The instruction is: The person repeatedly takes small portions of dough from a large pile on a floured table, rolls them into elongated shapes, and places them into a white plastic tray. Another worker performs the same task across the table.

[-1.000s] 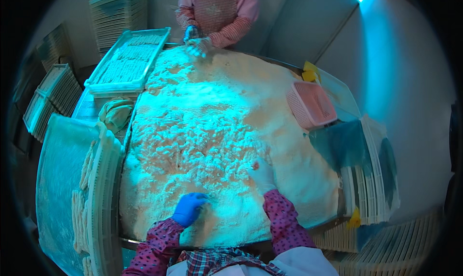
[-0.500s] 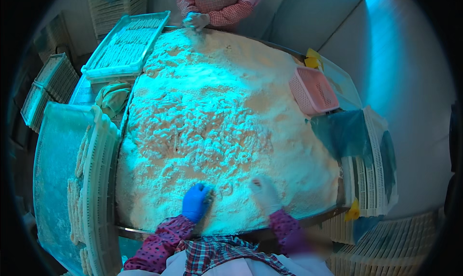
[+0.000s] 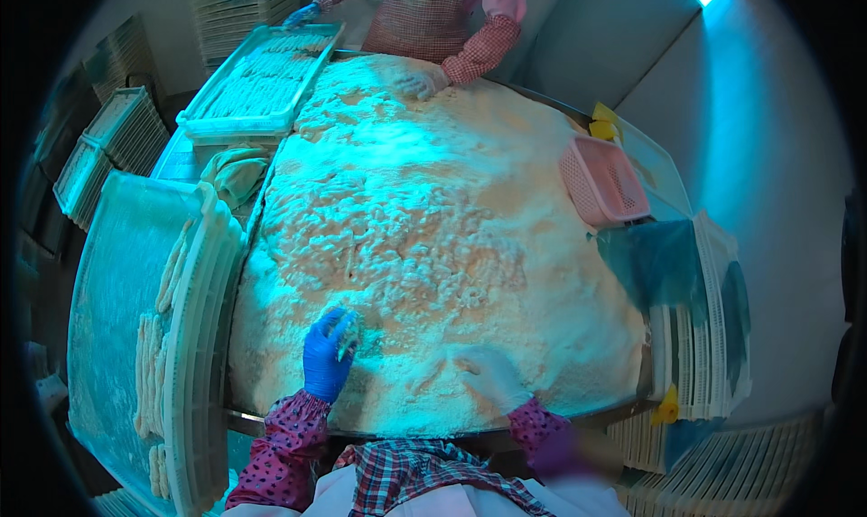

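A broad heap of white powder [image 3: 551, 327] covers the worktable, with many short, powder-coated pieces [image 3: 406, 237] lying across its middle. At the near left of the heap is my left hand [image 3: 325, 362] in a blue glove, its fingers curled round a powder-covered clump [image 3: 349, 335]. The single pieces in that clump cannot be made out. My right hand [image 3: 494, 378], in a white glove, rests low over the powder at the near right. Its fingers look stretched out toward the left, though blur softens them, and nothing shows in them.
At the left edge stand stacked trays [image 3: 203, 336]. A tray of rows of pale strips [image 3: 266, 74] lies at the far left beside a bundled cloth [image 3: 237, 174]. To the right are a pink basket [image 3: 607, 181] and more trays [image 3: 713, 309]. Across the table works another person [image 3: 420, 20].
My left hand has moved left and a little farther away, its fingers loosening round the clump. My right hand has dropped slightly nearer. The other person's hands have parted, one reaching the far-left tray.
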A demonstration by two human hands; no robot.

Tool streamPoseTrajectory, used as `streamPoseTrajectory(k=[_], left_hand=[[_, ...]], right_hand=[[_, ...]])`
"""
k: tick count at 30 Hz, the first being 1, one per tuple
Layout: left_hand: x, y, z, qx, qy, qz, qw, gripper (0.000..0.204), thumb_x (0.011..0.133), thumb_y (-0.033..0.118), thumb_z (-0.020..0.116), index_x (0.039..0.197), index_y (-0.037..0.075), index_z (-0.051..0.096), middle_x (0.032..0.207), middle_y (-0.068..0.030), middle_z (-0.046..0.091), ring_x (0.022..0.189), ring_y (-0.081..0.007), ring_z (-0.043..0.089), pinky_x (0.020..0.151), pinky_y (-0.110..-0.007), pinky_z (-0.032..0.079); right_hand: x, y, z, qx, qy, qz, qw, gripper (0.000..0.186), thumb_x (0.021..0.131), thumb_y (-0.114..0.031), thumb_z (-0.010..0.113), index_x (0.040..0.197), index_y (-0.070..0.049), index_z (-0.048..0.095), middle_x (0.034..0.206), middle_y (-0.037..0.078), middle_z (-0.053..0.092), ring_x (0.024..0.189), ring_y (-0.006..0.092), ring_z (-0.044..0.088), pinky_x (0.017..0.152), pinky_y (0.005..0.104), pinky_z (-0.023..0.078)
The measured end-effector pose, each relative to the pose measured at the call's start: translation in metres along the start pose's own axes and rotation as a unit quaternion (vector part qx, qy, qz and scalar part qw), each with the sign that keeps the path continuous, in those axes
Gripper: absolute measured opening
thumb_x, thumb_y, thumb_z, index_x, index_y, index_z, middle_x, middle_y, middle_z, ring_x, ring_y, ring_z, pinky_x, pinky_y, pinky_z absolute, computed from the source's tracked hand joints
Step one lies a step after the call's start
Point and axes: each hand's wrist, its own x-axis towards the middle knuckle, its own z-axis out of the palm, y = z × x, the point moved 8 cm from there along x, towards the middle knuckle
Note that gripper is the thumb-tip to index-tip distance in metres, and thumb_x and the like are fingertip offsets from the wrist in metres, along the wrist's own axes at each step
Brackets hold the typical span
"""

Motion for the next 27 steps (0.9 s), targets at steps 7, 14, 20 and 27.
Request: streamPoseTrajectory(k=[7,14,20,27], left_hand=[[-0.046,0.024,0.1,0.055,-0.268,0.073,0.959,0.06,0.073,0.031,0.072,0.124,0.01,0.049,0.121,-0.0142,0.052,0.105,-0.0352,0.052,0.087,-0.044,0.044],[-0.034,0.035,0.07,0.113,-0.206,0.131,0.963,0.05,0.077,0.023,0.067,0.123,0.011,0.049,0.106,-0.0149,0.058,0.093,-0.0343,0.056,0.079,-0.042,0.046],[-0.033,-0.003,0.07,-0.049,-0.141,-0.01,0.989,0.049,0.079,0.019,0.067,0.124,0.012,0.051,0.106,-0.0145,0.06,0.094,-0.0333,0.057,0.078,-0.041,0.047],[-0.032,-0.012,0.044,-0.043,-0.081,-0.035,0.995,0.043,0.083,0.014,0.064,0.123,0.009,0.051,0.108,-0.0139,0.059,0.093,-0.0308,0.059,0.078,-0.038,0.049]], right_hand=[[0.011,-0.067,0.017,-0.06,0.04,-0.077,0.994,0.042,0.075,-0.025,0.066,0.113,-0.007,0.059,0.112,0.013,0.059,0.106,0.0301,0.053,0.093,0.0409,0.041],[0.006,-0.067,-0.008,-0.112,0.148,-0.15,0.971,0.032,0.077,-0.021,0.063,0.106,-0.007,0.058,0.096,0.011,0.059,0.092,0.0285,0.055,0.081,0.0392,0.045],[0.023,-0.02,0.022,0.417,0.128,0.043,0.899,0.018,0.087,-0.022,0.059,0.09,-0.006,0.053,0.081,0.004,0.057,0.078,0.0171,0.055,0.08,0.0317,0.043],[0.014,-0.082,-0.03,0.28,0.104,-0.102,0.949,0.037,0.091,-0.025,0.056,0.121,-0.004,0.049,0.1,0.006,0.06,0.084,0.0155,0.059,0.079,0.0285,0.046]])
